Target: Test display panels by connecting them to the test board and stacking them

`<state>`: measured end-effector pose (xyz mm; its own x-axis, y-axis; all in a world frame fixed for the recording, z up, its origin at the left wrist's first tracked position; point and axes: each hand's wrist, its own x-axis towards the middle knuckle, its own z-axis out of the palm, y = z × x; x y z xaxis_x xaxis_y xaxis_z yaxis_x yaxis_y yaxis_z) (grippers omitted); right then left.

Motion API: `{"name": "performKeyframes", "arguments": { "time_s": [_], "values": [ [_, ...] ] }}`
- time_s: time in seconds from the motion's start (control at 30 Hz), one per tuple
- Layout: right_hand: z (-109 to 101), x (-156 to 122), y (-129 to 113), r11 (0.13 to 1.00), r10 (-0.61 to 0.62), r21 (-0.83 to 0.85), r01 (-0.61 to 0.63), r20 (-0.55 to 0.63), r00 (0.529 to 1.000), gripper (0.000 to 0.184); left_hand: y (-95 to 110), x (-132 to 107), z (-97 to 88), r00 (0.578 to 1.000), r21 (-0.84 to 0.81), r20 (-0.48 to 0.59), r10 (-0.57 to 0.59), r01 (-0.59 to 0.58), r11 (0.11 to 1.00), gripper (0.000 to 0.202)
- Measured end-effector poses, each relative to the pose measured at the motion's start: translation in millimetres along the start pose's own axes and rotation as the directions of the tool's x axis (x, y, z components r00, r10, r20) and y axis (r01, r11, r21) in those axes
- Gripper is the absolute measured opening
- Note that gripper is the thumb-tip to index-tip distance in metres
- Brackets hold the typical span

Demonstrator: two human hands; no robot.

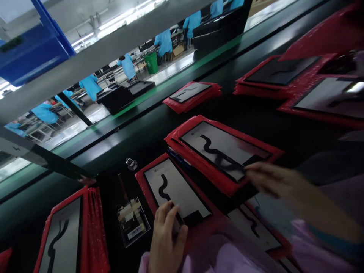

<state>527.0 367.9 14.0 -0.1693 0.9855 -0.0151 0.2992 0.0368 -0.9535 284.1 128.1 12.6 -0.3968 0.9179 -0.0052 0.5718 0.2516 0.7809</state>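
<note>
My left hand is at the near end of a flat display panel on a red sleeve. Its bent fingers and thumb close around the lower end of a black ribbon cable. My right hand pinches the right end of another black ribbon strip, over a second panel on a stack of red bubble sleeves. Blue pens lie beside that stack. Below my right arm is another panel with a curved cable, partly covered by my sleeves.
Left stands a red-sleeved panel stack, beside a small board with tape and label. A small metallic piece lies behind it. More sleeved panels sit toward the conveyor edge. A blue bin hangs upper left; people in blue work beyond.
</note>
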Motion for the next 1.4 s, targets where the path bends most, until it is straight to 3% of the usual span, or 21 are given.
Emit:
{"name": "performKeyframes", "arguments": {
  "time_s": [0.07,0.1,0.13,0.17,0.23,0.3,0.33,0.4,0.47,0.5,0.63,0.77,0.87,0.97,1.07,1.2,1.3,1.4],
  "values": [
    [-14,16,-10,0.951,0.092,0.310,-0.013,-0.240,0.966,0.034,-16,-3,4.5,1.000,0.068,0.000,-0.023,0.023,0.997,0.037],
    [-17,21,-16,0.913,0.093,0.405,0.051,-0.328,0.940,0.033,-19,-4,3.7,0.999,0.078,-0.008,-0.031,0.032,0.996,0.036],
    [-16,24,-22,0.892,0.072,0.444,0.090,-0.335,0.939,0.033,-19,-3,1.3,0.999,0.077,-0.022,-0.038,0.040,0.996,0.036],
    [-10,24,-27,0.887,0.041,0.453,0.087,-0.265,0.963,0.035,-17,-2,-1.8,0.999,0.071,-0.030,-0.041,0.043,0.997,0.037],
    [16,18,-36,0.901,0.016,0.433,-0.015,0.001,1.000,0.039,-5,6,-7.9,1.000,0.060,-0.013,-0.028,0.029,0.998,0.039],
    [51,6,-42,0.946,-0.040,0.320,-0.054,0.279,0.959,0.039,7,17,-10.5,0.999,0.082,0.047,-0.020,0.016,0.996,0.039],
    [69,0,-45,0.977,-0.085,0.215,0.004,0.367,0.926,0.036,12,22,-9.8,0.996,0.116,0.086,-0.023,0.013,0.993,0.040],
    [104,-6,-52,0.971,-0.172,-0.086,0.221,0.389,0.905,0.030,16,31,-4.9,0.987,0.228,0.160,-0.033,-0.005,0.974,0.043],
    [135,0,-59,0.835,-0.220,-0.409,0.367,0.364,0.905,0.031,14,35,3.1,0.973,0.369,0.226,-0.043,-0.045,0.929,0.048],
    [148,7,-62,0.788,-0.231,-0.476,0.390,0.358,0.904,0.033,12,35,7.3,0.966,0.435,0.255,-0.052,-0.067,0.898,0.052],
    [193,51,-67,0.719,-0.321,-0.503,0.479,0.371,0.872,0.032,4,27,19.0,0.938,0.592,0.317,-0.138,-0.083,0.801,0.069],
    [225,85,-57,0.653,-0.444,-0.452,0.607,0.421,0.791,0.041,1,19,21.3,0.927,0.627,0.319,-0.199,-0.048,0.777,0.075],
    [243,94,-43,0.622,-0.460,-0.444,0.646,0.460,0.759,0.045,0,16,21.8,0.924,0.624,0.320,-0.210,-0.039,0.781,0.078],
    [252,96,-28,0.595,-0.437,-0.453,0.664,0.511,0.740,0.034,-2,15,22.9,0.925,0.614,0.320,-0.206,-0.037,0.788,0.080],
    [254,97,-21,0.568,-0.421,-0.459,0.683,0.551,0.720,0.042,-6,14,25.0,0.930,0.608,0.312,-0.192,-0.040,0.793,0.078],
    [250,97,-33,0.557,-0.411,-0.477,0.680,0.553,0.724,0.052,-13,12,28.2,0.944,0.603,0.286,-0.161,-0.047,0.796,0.075],
    [234,88,-44,0.559,-0.404,-0.489,0.670,0.545,0.735,0.054,-18,6,27.3,0.963,0.557,0.246,-0.108,-0.049,0.829,0.071],
    [203,65,-38,0.551,-0.367,-0.468,0.691,0.608,0.704,0.048,-23,-5,21.9,0.987,0.490,0.133,-0.093,0.016,0.872,0.067]
  ]
}}
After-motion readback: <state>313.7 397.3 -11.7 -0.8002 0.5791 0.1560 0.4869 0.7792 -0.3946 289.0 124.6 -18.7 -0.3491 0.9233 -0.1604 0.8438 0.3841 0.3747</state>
